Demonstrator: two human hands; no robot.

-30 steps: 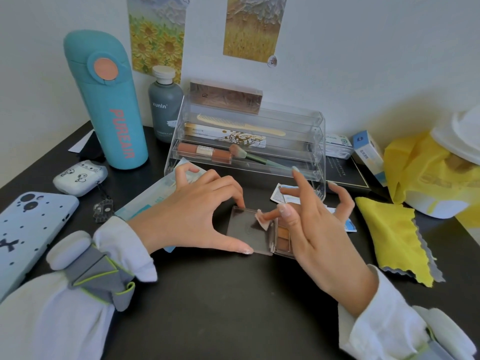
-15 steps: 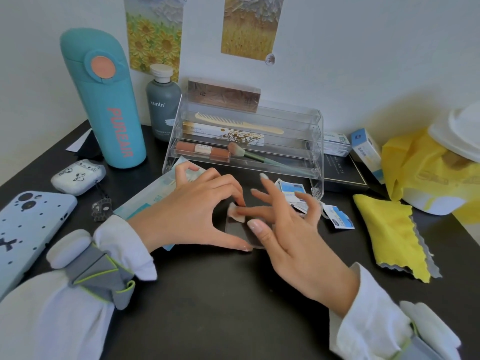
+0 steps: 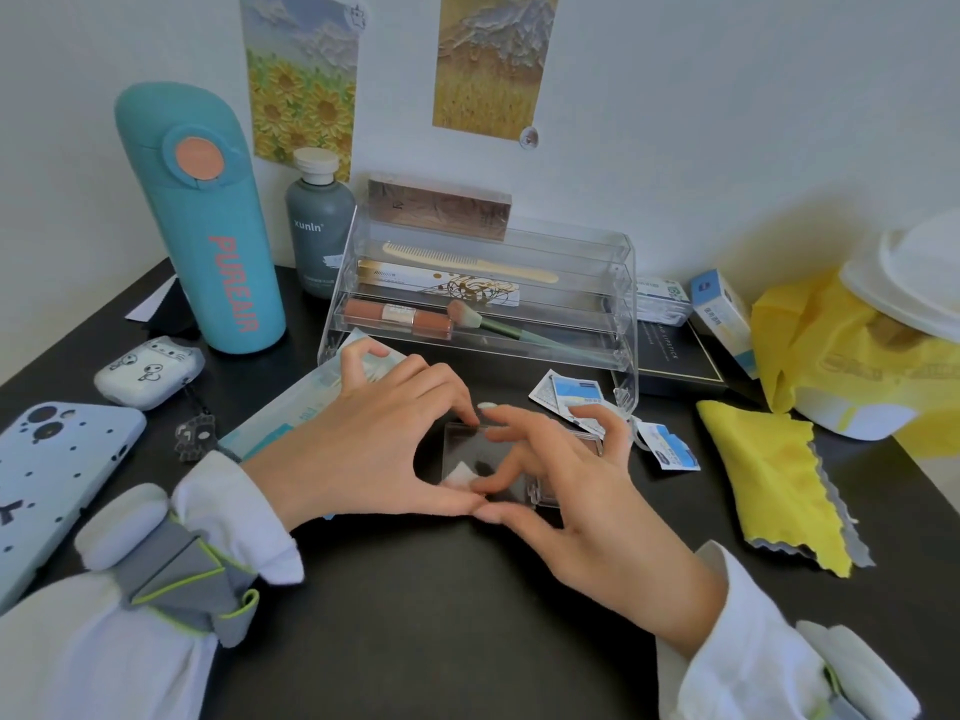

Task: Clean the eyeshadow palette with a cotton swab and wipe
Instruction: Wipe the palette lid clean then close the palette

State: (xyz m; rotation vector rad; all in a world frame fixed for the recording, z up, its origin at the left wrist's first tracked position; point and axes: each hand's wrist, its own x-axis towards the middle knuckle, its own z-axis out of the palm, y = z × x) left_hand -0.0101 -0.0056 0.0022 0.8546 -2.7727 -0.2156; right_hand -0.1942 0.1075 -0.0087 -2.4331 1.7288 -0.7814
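Note:
A small eyeshadow palette (image 3: 467,452) lies open on the black desk, its clear lid flat to the left, its pans mostly hidden under my right hand. My left hand (image 3: 363,439) pins the lid, thumb at its near edge and forefinger at its far edge. My right hand (image 3: 566,491) presses a small white wipe (image 3: 457,478) onto the lid with its fingertips near the lid's near-left corner. No cotton swab is visible.
A clear acrylic organizer (image 3: 483,298) stands right behind the hands. Torn wipe sachets (image 3: 576,394) and a yellow cloth (image 3: 769,480) lie to the right. A wipe pack (image 3: 291,413), phone (image 3: 47,470), earbud case (image 3: 148,371) and teal bottle (image 3: 208,226) are left.
My right hand slid the wipe leftward and then toward me across the lid. My left hand kept its hold on the lid.

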